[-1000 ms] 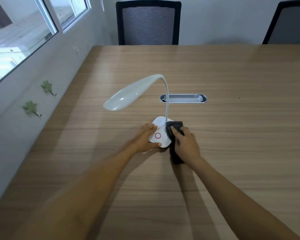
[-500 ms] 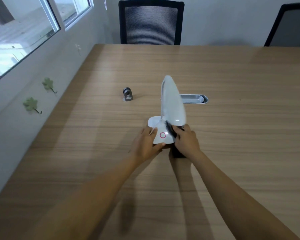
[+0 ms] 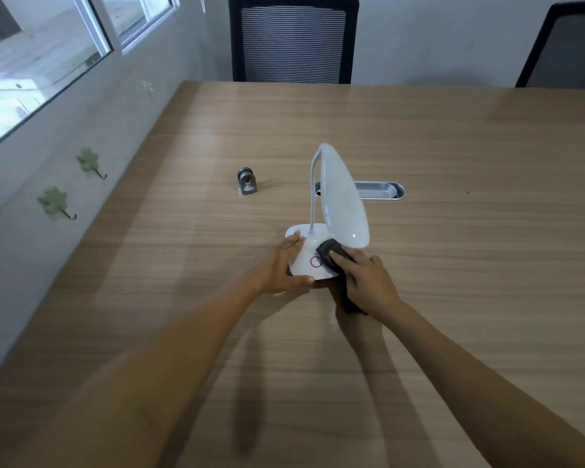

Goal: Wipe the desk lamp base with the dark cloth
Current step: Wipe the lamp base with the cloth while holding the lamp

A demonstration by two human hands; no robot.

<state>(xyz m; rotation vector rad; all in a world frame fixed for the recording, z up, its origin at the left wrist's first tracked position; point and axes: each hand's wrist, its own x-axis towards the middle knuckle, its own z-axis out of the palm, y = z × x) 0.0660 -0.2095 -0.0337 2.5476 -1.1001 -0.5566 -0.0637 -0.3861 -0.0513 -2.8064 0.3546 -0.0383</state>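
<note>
Head camera looks down on two bare forearms reaching forward to a white desk lamp standing on a wooden table (image 3: 453, 298). The right hand (image 3: 368, 282) is pressed down on the dark cloth (image 3: 330, 253), fingers closed over it and the fingertips (image 3: 338, 257) pushing a bunched fold onto the right side of the lamp base (image 3: 303, 261), just beside the pink ring (image 3: 315, 261) marked on its top; the rest of the cloth trails back under the palm onto the table. The left hand (image 3: 284, 268) holds no cloth: it clamps the base from the left, fingers laid along its far-left edge and the thumb hooked against the near edge, which I take to be there to stop the light base sliding or turning under the rubbing. Both wrists are low and nearly straight, the forearms converging on the base, the hands close but not touching each other. The lamp head (image 3: 343, 201) arches from the thin neck (image 3: 313, 197) and hangs above the right fingers, hiding the back right of the base, so how much of that part is wiped cannot be told. Farther off on the table sit a small grey metal object (image 3: 247, 182) and a metal cable slot (image 3: 379, 190); two office chairs (image 3: 293, 38) stand at the far edge.
</note>
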